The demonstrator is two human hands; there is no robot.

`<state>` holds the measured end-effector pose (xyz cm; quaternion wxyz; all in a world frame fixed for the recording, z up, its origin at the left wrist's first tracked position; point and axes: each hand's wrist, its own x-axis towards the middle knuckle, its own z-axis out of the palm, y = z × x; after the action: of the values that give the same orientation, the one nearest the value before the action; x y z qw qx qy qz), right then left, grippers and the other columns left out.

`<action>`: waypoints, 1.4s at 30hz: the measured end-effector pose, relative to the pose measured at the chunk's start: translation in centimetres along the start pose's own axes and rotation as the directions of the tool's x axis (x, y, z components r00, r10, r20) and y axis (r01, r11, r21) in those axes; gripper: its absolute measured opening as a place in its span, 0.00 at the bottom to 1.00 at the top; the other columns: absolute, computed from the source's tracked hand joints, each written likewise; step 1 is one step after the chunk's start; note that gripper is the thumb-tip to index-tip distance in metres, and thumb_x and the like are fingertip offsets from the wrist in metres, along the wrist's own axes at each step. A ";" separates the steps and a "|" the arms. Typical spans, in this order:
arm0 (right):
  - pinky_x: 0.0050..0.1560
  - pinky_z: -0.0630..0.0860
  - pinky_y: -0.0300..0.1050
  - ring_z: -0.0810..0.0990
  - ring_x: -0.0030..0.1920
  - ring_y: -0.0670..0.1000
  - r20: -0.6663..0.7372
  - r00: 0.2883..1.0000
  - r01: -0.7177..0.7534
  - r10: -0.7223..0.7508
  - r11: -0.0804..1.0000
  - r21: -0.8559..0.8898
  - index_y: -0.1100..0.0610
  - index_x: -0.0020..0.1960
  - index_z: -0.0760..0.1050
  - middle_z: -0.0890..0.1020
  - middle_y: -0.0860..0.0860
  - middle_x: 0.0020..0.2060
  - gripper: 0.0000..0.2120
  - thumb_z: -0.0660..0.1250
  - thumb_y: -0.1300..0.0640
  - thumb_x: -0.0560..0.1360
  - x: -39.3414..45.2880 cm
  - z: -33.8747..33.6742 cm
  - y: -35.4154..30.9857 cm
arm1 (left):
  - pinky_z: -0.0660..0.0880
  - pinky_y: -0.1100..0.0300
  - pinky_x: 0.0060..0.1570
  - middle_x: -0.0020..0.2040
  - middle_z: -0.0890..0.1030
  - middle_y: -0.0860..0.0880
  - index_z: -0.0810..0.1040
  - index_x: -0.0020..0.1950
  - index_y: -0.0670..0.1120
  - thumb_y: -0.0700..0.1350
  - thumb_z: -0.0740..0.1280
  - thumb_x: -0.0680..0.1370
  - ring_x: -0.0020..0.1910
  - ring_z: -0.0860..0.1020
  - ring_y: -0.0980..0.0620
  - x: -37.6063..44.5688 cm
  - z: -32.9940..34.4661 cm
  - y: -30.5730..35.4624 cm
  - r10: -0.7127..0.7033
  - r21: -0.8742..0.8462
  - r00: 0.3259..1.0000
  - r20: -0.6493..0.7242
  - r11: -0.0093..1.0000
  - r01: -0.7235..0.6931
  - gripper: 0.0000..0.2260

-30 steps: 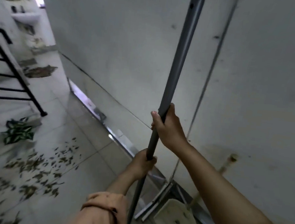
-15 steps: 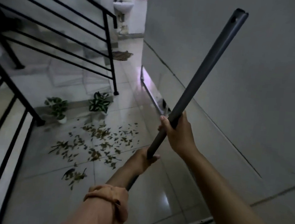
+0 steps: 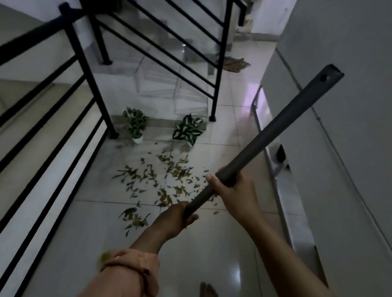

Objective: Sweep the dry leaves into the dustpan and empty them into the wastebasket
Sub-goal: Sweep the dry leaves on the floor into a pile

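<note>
A long dark grey metal broom handle (image 3: 276,134) is being gripped by both hands. The right hand (image 3: 235,191) is being kept higher on the shaft, its fingers wrapped fully round it, while the left hand (image 3: 174,217) is being closed round the shaft lower down, just below the right. This staggered two-handed hold is judged to be chosen for leverage: the upper hand steers, the lower one drives the stroke. The handle is being held tilted, its holed top end pointing up towards the pale grey wall (image 3: 373,92), so that the head, hidden below the arms, can be brought to the floor.

The scattered dry brown leaves (image 3: 163,181) are lying loose on the glossy white floor tiles (image 3: 216,256), ahead of the hands and still unswept. Just beyond them two small potted plants with green-and-white foliage (image 3: 161,126) are standing at the foot of the tiled stairs, beside the black metal railing (image 3: 152,40). Neither dustpan nor wastebasket is being shown, so the sweeping stage is judged barely begun.
</note>
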<state>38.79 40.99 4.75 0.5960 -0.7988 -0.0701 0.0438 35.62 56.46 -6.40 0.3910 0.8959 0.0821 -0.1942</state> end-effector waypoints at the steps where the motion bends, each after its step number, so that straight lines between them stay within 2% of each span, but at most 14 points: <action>1: 0.40 0.81 0.42 0.82 0.39 0.49 0.038 0.999 -0.015 0.015 1.000 0.009 0.52 0.38 0.73 0.80 0.51 0.35 0.07 0.72 0.55 0.69 1.6 0.4 0.1 | 0.76 0.50 0.53 0.51 0.81 0.49 0.74 0.57 0.53 0.56 0.64 0.76 0.48 0.79 0.49 1.1 -0.7 -0.2 -0.038 -0.004 0.999 -0.007 0.999 0.038 0.12; 3: 0.40 0.81 0.42 0.82 0.39 0.49 0.115 0.993 -0.042 0.041 0.999 0.005 0.51 0.37 0.73 0.81 0.52 0.35 0.07 0.72 0.55 0.69 4.5 1.2 0.4 | 0.75 0.50 0.55 0.54 0.81 0.49 0.73 0.61 0.53 0.56 0.63 0.76 0.51 0.79 0.49 2.9 -1.8 -0.7 -0.103 0.008 0.994 -0.026 0.995 0.103 0.16; 6: 0.35 0.78 0.38 0.81 0.37 0.49 0.218 0.974 -0.048 0.054 0.998 -0.032 0.53 0.35 0.74 0.79 0.50 0.32 0.08 0.72 0.56 0.69 8.9 2.4 0.5 | 0.75 0.52 0.53 0.56 0.80 0.47 0.72 0.63 0.52 0.56 0.63 0.77 0.52 0.78 0.46 5.5 -3.8 -1.5 -0.161 0.002 0.984 -0.070 0.987 0.161 0.17; 9: 0.40 0.80 0.43 0.81 0.38 0.50 0.266 0.961 -0.077 0.074 0.997 0.002 0.54 0.36 0.75 0.80 0.53 0.33 0.07 0.71 0.56 0.69 12.1 4.1 0.9 | 0.74 0.53 0.51 0.55 0.80 0.46 0.74 0.61 0.50 0.54 0.64 0.77 0.53 0.78 0.45 7.5 -5.7 -2.4 -0.216 0.006 0.971 -0.098 0.976 0.218 0.15; 12: 0.43 0.81 0.42 0.82 0.42 0.50 0.324 0.942 -0.102 0.088 0.994 0.028 0.54 0.39 0.77 0.82 0.53 0.37 0.04 0.72 0.57 0.69 15.1 5.9 0.9 | 0.73 0.55 0.50 0.55 0.81 0.45 0.74 0.61 0.49 0.52 0.64 0.77 0.52 0.78 0.46 9.6 -7.9 -3.1 -0.230 0.019 0.968 -0.103 0.972 0.233 0.14; 15: 0.46 0.81 0.48 0.82 0.44 0.52 0.326 0.939 -0.124 0.112 0.992 0.017 0.53 0.40 0.77 0.82 0.55 0.39 0.04 0.72 0.56 0.69 18.0 7.6 1.2 | 0.72 0.55 0.44 0.52 0.81 0.43 0.74 0.59 0.47 0.51 0.63 0.78 0.50 0.79 0.43 11.9 -9.8 -4.0 -0.252 0.036 0.964 -0.079 0.966 0.256 0.13; 17: 0.45 0.81 0.49 0.82 0.43 0.53 0.331 0.937 -0.127 0.115 0.992 0.014 0.53 0.38 0.77 0.82 0.55 0.38 0.04 0.72 0.56 0.69 19.7 8.8 1.4 | 0.69 0.57 0.41 0.51 0.81 0.42 0.73 0.58 0.47 0.50 0.63 0.78 0.48 0.79 0.43 13.6 -11.2 -4.7 -0.258 0.050 0.964 -0.058 0.964 0.261 0.12; 22: 0.44 0.80 0.56 0.81 0.41 0.57 0.405 0.903 -0.119 0.147 0.988 -0.094 0.53 0.39 0.77 0.82 0.58 0.38 0.04 0.72 0.55 0.69 22.8 12.0 1.5 | 0.68 0.58 0.43 0.53 0.80 0.42 0.74 0.58 0.46 0.49 0.64 0.78 0.51 0.78 0.43 16.8 -13.9 -7.2 -0.293 0.042 0.956 -0.006 0.955 0.293 0.11; 26: 0.40 0.79 0.51 0.81 0.40 0.57 0.403 0.901 -0.121 0.158 0.986 -0.117 0.51 0.40 0.76 0.81 0.57 0.38 0.04 0.71 0.56 0.69 24.7 14.5 1.5 | 0.67 0.57 0.42 0.52 0.80 0.43 0.75 0.54 0.46 0.48 0.64 0.77 0.50 0.77 0.44 19.5 -15.8 -8.8 -0.313 0.001 0.949 0.024 0.950 0.313 0.09; 29: 0.39 0.79 0.47 0.81 0.40 0.56 0.393 0.905 -0.112 0.166 0.981 -0.157 0.48 0.40 0.74 0.81 0.54 0.38 0.04 0.69 0.55 0.71 26.4 15.5 1.3 | 0.67 0.57 0.41 0.50 0.81 0.43 0.75 0.52 0.45 0.49 0.65 0.77 0.47 0.77 0.45 21.2 -16.3 -9.5 -0.320 -0.057 0.947 -0.032 0.947 0.318 0.09; 33: 0.46 0.80 0.58 0.81 0.44 0.59 0.393 0.900 -0.152 0.189 0.981 -0.124 0.51 0.43 0.74 0.82 0.56 0.42 0.02 0.66 0.57 0.73 28.1 15.6 0.9 | 0.68 0.56 0.41 0.48 0.80 0.42 0.73 0.52 0.42 0.48 0.66 0.77 0.46 0.77 0.44 22.4 -16.3 -9.4 -0.314 -0.101 0.940 -0.131 0.948 0.303 0.10; 37: 0.47 0.80 0.56 0.82 0.45 0.57 0.401 0.899 -0.144 0.176 0.984 -0.108 0.49 0.42 0.74 0.82 0.56 0.42 0.04 0.67 0.58 0.73 28.4 14.8 0.5 | 0.71 0.55 0.46 0.51 0.80 0.40 0.73 0.54 0.41 0.38 0.64 0.76 0.51 0.77 0.42 22.8 -15.6 -8.4 -0.307 -0.108 0.932 -0.193 0.951 0.291 0.08; 40: 0.47 0.80 0.57 0.81 0.44 0.59 0.390 0.909 -0.120 0.148 0.988 -0.094 0.48 0.40 0.73 0.81 0.55 0.40 0.06 0.67 0.58 0.72 28.8 13.0 -0.1 | 0.73 0.50 0.49 0.51 0.79 0.37 0.73 0.55 0.39 0.36 0.63 0.76 0.52 0.77 0.39 23.1 -14.8 -6.2 -0.278 -0.166 0.927 -0.252 0.956 0.242 0.09; 42: 0.47 0.81 0.53 0.81 0.44 0.56 0.385 0.914 -0.104 0.129 0.991 -0.084 0.48 0.40 0.73 0.80 0.52 0.39 0.07 0.67 0.59 0.72 29.3 11.3 -0.5 | 0.73 0.48 0.49 0.51 0.79 0.33 0.73 0.55 0.37 0.35 0.62 0.76 0.53 0.76 0.36 23.6 -14.2 -4.3 -0.257 -0.191 0.925 -0.279 0.959 0.209 0.09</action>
<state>65.96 56.69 2.43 0.5414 -0.7949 -0.1408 0.2350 59.83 69.64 -10.19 0.4174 0.8651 0.2619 -0.0937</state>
